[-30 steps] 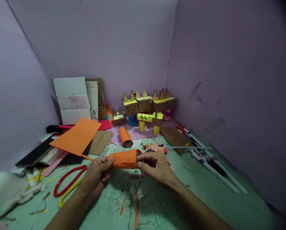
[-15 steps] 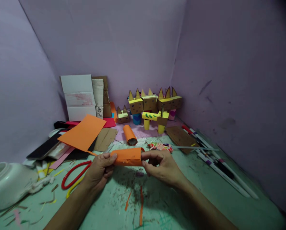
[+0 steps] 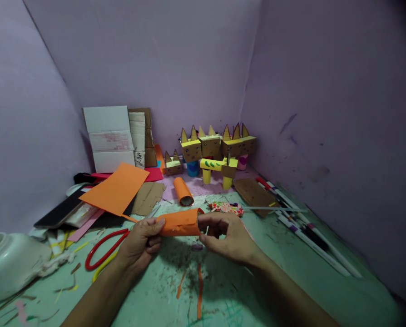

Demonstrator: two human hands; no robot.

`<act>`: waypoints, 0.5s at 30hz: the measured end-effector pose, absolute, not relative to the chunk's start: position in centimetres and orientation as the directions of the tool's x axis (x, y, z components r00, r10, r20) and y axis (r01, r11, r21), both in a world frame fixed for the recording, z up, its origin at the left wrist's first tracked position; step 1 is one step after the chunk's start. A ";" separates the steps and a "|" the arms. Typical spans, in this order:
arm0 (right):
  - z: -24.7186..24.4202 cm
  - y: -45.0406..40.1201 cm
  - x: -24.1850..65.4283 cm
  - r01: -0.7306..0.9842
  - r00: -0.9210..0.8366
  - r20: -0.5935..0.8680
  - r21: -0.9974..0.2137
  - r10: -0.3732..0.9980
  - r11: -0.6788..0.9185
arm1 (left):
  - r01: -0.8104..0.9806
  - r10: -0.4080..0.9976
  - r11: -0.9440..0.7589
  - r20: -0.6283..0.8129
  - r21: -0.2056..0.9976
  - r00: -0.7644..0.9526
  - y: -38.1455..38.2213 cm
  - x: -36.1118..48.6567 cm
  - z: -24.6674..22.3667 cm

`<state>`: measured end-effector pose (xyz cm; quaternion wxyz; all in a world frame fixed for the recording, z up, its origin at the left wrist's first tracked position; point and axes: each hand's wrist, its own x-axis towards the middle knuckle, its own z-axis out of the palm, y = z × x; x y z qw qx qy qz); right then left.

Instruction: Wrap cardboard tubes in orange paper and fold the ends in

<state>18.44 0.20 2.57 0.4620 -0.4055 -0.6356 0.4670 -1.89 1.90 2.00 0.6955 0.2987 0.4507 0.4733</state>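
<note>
An orange paper-covered tube (image 3: 180,222) lies level in the air above the green tabletop, a seam running along its side. My left hand (image 3: 143,240) is closed round its left end, thumb on top. At the right end, my right hand (image 3: 228,236) is curled with the index finger at the open rim and the thumb just below. How far those fingertips reach inside is hidden. Beyond it, a second orange tube (image 3: 183,191) rests on the table with its brown open end facing me. Thin orange paper strips (image 3: 199,290) lie below my hands.
Cardboard animal figures (image 3: 210,146) with pointed ears stand at the back. An orange sheet (image 3: 116,188) tops a pile at left, near red scissor-like handles (image 3: 89,259) and a white pot (image 3: 14,265). Markers (image 3: 314,243), brown card (image 3: 254,196) and a patterned packet (image 3: 226,208) lie right.
The right thumb has moved slightly down and away from the index finger at the tube's rim. The tube stays in the left hand; the whole view has shifted a little.
</note>
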 end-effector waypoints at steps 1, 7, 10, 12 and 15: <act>2.5 0.1 18.5 0.045 -0.258 0.187 -0.978 0.948 0.205 | -0.396 0.925 0.381 -0.349 0.836 0.153 1.9 -1.9 2.0; 1.8 0.3 18.8 -0.271 0.025 0.340 -0.903 0.940 0.333 | -0.458 0.917 0.398 -0.356 0.795 0.179 1.8 -2.1 2.2; 1.8 0.7 19.1 -0.328 0.167 0.349 -0.862 0.922 0.385 | -0.496 0.914 0.403 -0.358 0.769 0.188 1.9 -2.3 2.2; 1.8 0.9 19.2 -0.310 0.115 0.365 -0.870 0.924 0.383 | -0.514 0.907 0.420 -0.366 0.748 0.209 2.0 -2.3 2.1; 1.8 0.6 18.8 -0.196 -0.125 0.434 -0.892 0.892 0.407 | -0.547 0.896 0.443 -0.374 0.711 0.240 2.0 -2.2 2.0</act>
